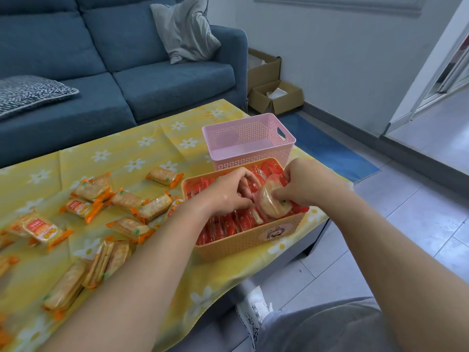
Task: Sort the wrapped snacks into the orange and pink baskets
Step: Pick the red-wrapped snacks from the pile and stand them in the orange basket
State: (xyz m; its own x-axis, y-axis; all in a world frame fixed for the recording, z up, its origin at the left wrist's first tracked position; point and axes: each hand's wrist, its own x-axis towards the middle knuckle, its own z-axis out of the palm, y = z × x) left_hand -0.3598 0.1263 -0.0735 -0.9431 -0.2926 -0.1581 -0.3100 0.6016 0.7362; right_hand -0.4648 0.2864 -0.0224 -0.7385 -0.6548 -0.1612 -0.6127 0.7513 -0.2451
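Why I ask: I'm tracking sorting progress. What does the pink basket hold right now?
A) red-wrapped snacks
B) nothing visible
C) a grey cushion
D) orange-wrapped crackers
B: the pink basket shows only its bare floor and perforated walls, while the red-wrapped snacks fill the orange basket and the orange-wrapped crackers lie on the tablecloth.

Baskets: orange basket (250,241) and pink basket (250,142), perforated matt plastic.
Snack wrappers (154,208): glossy clear film.
Tablecloth (121,153): smooth, creased.
Sofa (101,59): matt woven cloth.
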